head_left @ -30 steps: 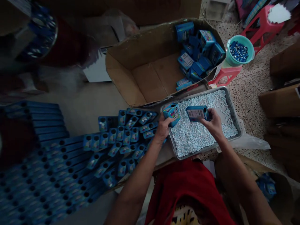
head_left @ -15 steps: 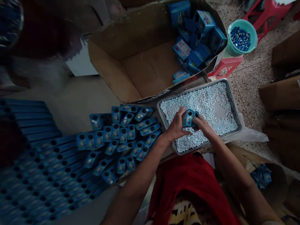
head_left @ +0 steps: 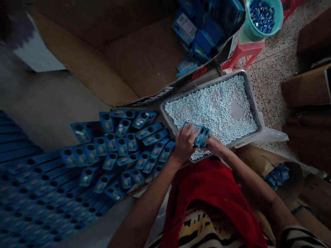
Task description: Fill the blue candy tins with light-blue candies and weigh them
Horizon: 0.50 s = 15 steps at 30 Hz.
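My left hand (head_left: 184, 144) and my right hand (head_left: 214, 144) meet at the near edge of a metal tray (head_left: 252, 94) filled with small pale blue-white pellets (head_left: 214, 106). Both hands are closed on small blue boxes (head_left: 198, 132) held together over the pellets; the left covers them from above, the right holds them from the right. How many boxes are in the grip I cannot tell.
Several open blue boxes (head_left: 124, 144) stand in rows on the table to the left. A large cardboard carton (head_left: 124, 69) behind the tray holds closed blue boxes (head_left: 201, 31). A teal bowl (head_left: 262, 17) of blue pieces sits on a red stool (head_left: 243, 55).
One second ago each hand held its own blue box apart over the tray. The hands then came together and drew toward the tray's near edge. The view has shifted down and nearer.
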Tool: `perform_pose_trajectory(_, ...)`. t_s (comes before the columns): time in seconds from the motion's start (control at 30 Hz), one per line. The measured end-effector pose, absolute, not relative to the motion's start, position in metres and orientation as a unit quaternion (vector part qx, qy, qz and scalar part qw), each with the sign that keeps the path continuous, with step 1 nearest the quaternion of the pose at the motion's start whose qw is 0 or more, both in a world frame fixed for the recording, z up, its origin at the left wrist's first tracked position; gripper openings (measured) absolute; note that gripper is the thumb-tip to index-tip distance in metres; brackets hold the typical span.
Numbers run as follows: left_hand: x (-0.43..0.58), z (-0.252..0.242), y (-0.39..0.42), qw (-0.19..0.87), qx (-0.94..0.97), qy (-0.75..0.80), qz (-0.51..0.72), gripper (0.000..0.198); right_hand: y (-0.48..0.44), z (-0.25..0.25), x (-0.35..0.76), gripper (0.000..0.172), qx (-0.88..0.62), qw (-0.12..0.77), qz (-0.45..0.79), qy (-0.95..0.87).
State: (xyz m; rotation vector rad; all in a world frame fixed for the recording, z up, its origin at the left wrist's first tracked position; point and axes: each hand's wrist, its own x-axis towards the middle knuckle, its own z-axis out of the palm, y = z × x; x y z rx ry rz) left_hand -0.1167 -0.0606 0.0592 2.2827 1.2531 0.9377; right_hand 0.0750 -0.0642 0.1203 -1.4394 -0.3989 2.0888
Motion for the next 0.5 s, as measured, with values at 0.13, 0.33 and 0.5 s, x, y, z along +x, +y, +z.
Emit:
perform_pose_trajectory(0.13, -0.124, 0.038, -0.05, 0.231, 0.711, 0.562, 0.354, 0.045, -0.028, 0.12, 0.078, 0.023, -0.562, 0.206, 0.761, -0.251)
perform_pose_trajectory(0.33, -0.141, 0.044, -0.04, 0.207, 0.453, 0.746, 0.443, 0.107, 0.106, 0.064, 0.096, 0.04, -0.474, 0.141, 0.404, -0.77)
perform_pose_trajectory(0.5, -0.11, 0.049, -0.089, 0.276, 0.421, 0.737, 0.451, 0.1, 0.13, 0.005, 0.089, 0.053, -0.37, 0.049, 0.358, -0.856)
